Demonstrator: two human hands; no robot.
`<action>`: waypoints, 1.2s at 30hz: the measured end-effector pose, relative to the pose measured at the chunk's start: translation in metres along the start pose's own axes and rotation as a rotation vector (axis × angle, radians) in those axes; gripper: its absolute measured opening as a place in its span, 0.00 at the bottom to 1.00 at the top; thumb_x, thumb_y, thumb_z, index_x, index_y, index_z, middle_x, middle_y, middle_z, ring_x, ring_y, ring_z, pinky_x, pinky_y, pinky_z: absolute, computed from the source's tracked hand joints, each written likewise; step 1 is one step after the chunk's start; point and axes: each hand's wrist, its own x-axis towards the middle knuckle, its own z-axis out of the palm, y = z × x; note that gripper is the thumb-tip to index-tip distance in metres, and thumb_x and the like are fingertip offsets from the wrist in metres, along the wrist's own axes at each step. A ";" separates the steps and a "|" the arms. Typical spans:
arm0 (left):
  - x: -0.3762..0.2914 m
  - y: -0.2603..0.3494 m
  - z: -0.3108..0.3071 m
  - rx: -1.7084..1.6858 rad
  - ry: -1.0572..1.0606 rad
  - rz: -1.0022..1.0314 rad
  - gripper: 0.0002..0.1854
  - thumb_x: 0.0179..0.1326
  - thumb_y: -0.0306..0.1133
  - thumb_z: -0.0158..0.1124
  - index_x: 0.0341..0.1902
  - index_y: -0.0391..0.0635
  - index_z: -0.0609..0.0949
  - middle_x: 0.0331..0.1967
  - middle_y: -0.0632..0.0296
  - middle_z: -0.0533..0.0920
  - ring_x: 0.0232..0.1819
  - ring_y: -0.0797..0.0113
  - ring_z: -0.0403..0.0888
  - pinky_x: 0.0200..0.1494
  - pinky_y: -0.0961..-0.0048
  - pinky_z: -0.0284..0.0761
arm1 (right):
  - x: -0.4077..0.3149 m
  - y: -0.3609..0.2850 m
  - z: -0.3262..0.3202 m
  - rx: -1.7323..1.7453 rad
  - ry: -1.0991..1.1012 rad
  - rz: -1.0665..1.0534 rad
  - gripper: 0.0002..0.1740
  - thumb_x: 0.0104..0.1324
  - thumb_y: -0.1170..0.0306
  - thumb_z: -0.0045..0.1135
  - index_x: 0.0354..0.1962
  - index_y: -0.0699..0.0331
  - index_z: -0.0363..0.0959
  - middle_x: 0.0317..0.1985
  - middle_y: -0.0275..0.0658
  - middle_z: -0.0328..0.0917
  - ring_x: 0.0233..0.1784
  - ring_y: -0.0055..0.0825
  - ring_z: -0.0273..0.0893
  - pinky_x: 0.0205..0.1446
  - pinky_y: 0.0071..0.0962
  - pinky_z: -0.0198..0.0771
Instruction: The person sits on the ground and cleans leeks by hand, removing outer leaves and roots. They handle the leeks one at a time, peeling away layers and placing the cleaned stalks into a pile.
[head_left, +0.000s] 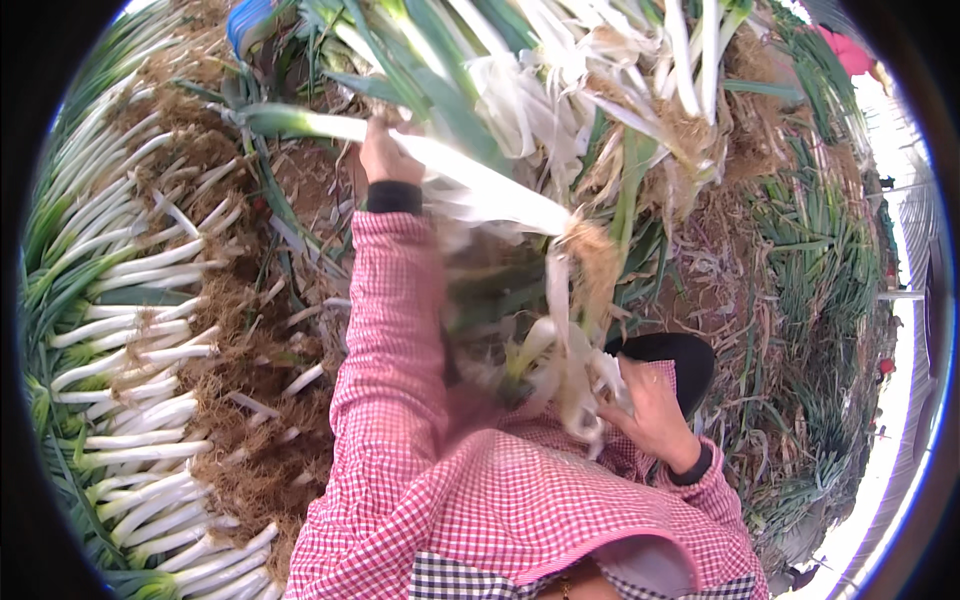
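My left hand (388, 152) is closed around the shaft of a leek-like allium stalk (487, 176), its green end to the left and its brown roots (595, 247) to the right. Papery outer skins (574, 337) hang down from the root end. Lower right, my right hand (651, 409) grips the lower part of these pale skins, above my checked smock (525, 480). Its fingertips are partly hidden by the skins. Beyond the stalk lies a loose heap of unpeeled stalks (517, 45) with dry, ragged skins.
Along the left, white peeled stalks (150, 405) lie in a long row, roots inward. Fallen roots and scraps (255, 382) cover the ground beside them. More green-leaved stalks (810, 247) are piled at right. A blue bundle (250, 26) sits top left; pink clothing (846, 51) shows top right.
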 end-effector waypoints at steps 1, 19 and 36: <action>0.002 -0.009 -0.002 -0.123 0.023 -0.051 0.09 0.61 0.28 0.46 0.25 0.46 0.62 0.18 0.67 0.63 0.19 0.74 0.61 0.23 0.81 0.63 | 0.014 0.001 -0.004 -0.129 0.194 -0.088 0.44 0.50 0.55 0.63 0.58 0.72 0.56 0.53 0.54 0.66 0.54 0.48 0.66 0.58 0.38 0.59; -0.029 0.028 0.005 -0.043 0.334 -0.028 0.11 0.57 0.30 0.49 0.20 0.49 0.63 0.13 0.72 0.62 0.12 0.79 0.61 0.14 0.84 0.60 | 0.025 -0.053 0.027 0.762 -0.242 -0.652 0.09 0.59 0.66 0.55 0.34 0.62 0.75 0.27 0.36 0.73 0.33 0.26 0.72 0.38 0.27 0.68; -0.076 0.027 0.031 0.234 -0.127 -0.081 0.02 0.56 0.27 0.54 0.32 0.42 0.72 0.20 0.66 0.71 0.16 0.76 0.66 0.18 0.81 0.65 | 0.353 -0.083 -0.104 0.087 0.756 -0.245 0.24 0.63 0.55 0.46 0.45 0.68 0.72 0.40 0.53 0.77 0.46 0.47 0.74 0.51 0.37 0.68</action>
